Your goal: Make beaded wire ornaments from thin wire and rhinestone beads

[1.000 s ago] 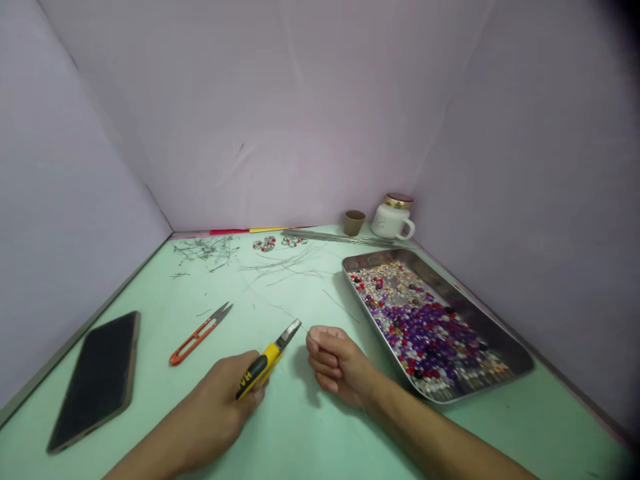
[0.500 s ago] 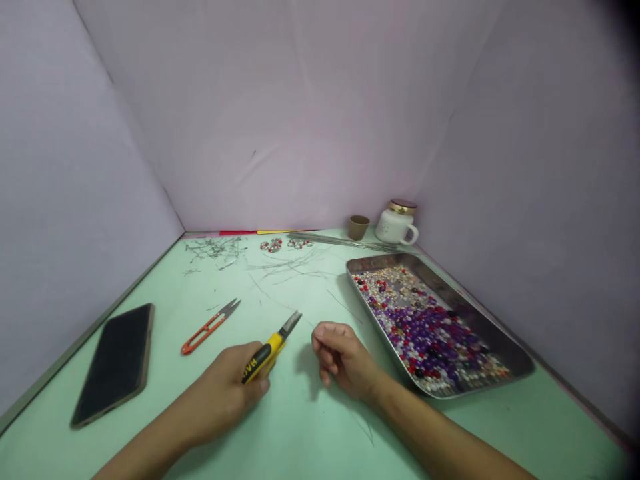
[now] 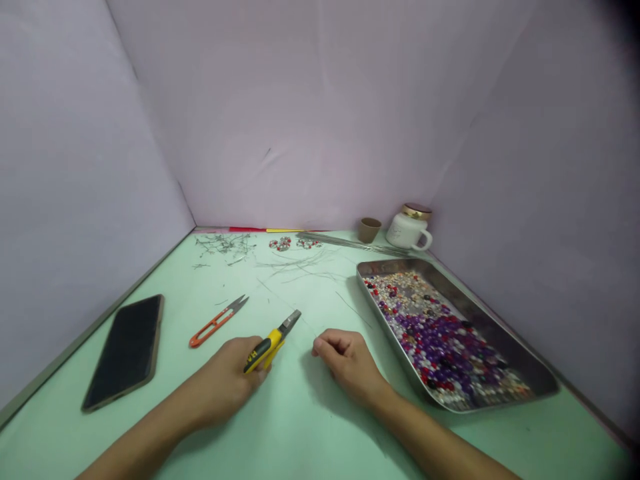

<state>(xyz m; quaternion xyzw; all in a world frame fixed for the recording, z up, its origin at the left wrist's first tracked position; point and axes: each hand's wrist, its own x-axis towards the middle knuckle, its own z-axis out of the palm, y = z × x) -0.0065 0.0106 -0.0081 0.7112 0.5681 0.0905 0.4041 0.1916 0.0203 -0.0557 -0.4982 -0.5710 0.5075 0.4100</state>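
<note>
Since only the head view is on offer, we read everything from it. Our left hand point(image 3: 227, 380) rests on the pale green table point(image 3: 300, 433), its fingers wrapped round the handles of the yellow-and-black cutting pliers point(image 3: 273, 339), whose steel nose points away toward the far wall. Our right hand point(image 3: 350, 363) lies just beside it, fingers curled. Thumb and forefinger are pressed together on what looks like the near end of a thin grey wire point(image 3: 285, 305) running off across the table, though it is too fine to be sure.

We judge the wire could slip from so small a pinch, or spring and flick if nipped. The pliers' nose sits near the right fingertips, so a careless squeeze might catch skin. The right forearm lies close to the rectangular steel tray point(image 3: 490, 320) of mixed purple, red and pearl beads point(image 3: 440, 340), and a nudge could scatter them.
</note>
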